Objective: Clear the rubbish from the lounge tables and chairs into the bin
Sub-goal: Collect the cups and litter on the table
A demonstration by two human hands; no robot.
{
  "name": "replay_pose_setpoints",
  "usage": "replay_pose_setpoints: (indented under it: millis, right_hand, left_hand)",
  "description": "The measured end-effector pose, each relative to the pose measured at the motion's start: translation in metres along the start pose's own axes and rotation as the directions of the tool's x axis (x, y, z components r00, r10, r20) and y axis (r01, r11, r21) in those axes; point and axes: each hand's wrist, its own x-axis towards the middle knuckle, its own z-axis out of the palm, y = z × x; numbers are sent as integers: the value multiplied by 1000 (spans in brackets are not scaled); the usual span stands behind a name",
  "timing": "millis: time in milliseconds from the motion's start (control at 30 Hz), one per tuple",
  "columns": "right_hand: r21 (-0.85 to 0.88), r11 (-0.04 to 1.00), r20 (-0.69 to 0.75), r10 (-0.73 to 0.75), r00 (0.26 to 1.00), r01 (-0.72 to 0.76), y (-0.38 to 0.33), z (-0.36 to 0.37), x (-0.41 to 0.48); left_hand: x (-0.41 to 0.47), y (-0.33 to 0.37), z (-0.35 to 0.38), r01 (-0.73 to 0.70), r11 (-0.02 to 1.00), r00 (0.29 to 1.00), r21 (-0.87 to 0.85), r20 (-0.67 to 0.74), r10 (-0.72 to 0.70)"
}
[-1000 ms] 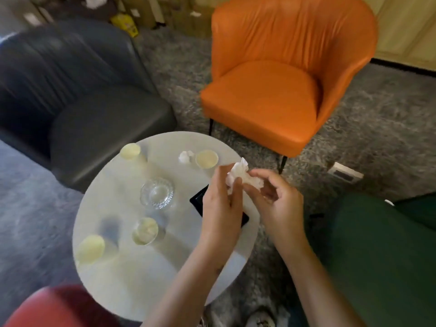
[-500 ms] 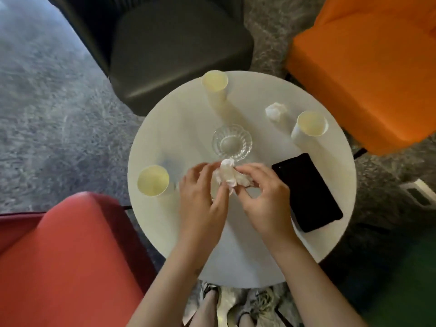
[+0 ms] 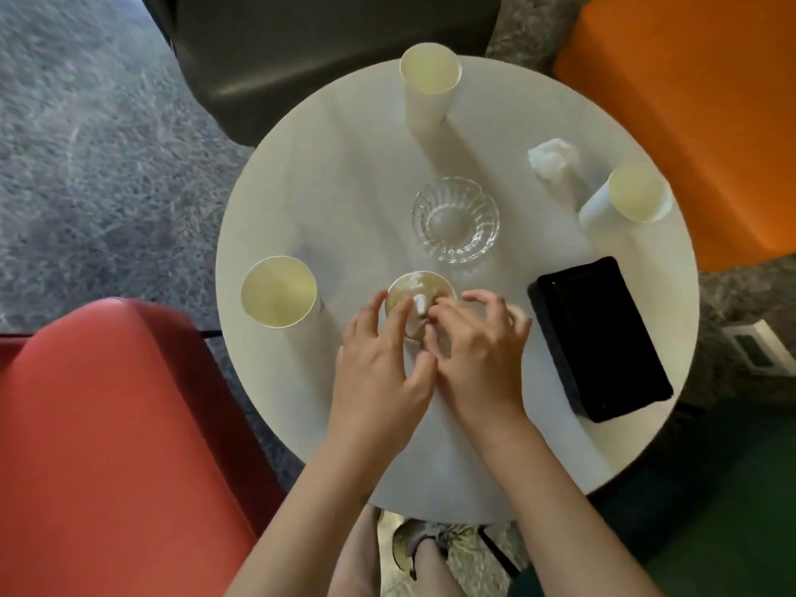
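No writing is legible; where both hands held the crumpled tissue (image 3: 420,302) in the air half a second ago, the left grip (image 3: 379,368) and right grip (image 3: 474,355) now pinch it inside a paper cup (image 3: 421,290) near the surface's (image 3: 327,200) centre.

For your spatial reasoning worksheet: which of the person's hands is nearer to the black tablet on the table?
Right. The right hand is just beside the black tablet, a narrow gap apart; the left hand lies beyond it, farther away.
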Motion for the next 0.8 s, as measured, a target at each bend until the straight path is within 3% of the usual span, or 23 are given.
replay_pose_setpoints:
  millis: [200, 333, 400, 467, 600, 700, 800]
  right_hand:
    - [-110, 994, 165, 15, 986, 3, -1, 8, 4]
    - [-139, 989, 279, -5, 960, 45, 1, 5, 16]
    - [-97, 995, 237, 7, 972, 17, 2, -1, 19]
    - [-5, 1000, 96, 28, 995, -27, 2, -8, 22]
    - [110, 990, -119, 104, 988, -91, 10, -18, 48]
    - [137, 976, -156, 188, 970, -167, 31, -17, 82]
    - [96, 957, -90, 281, 956, -272, 57, -8, 122]
  left_hand:
    - [10, -9, 6, 45, 988, 992, 148, 111, -62]
    - [16, -17, 4, -34, 961, 978, 276, 207, -24]
    - [19, -16, -1, 20, 984, 985, 179, 165, -50]
    - [21, -14, -6, 41, 993, 988, 106, 140, -56]
    - [24, -8, -8, -2, 996, 996, 92, 84, -6]
    - [27, 0, -10, -19, 999, 1000, 40, 23, 18]
    - [29, 2, -8, -74, 997, 997, 20, -8, 74]
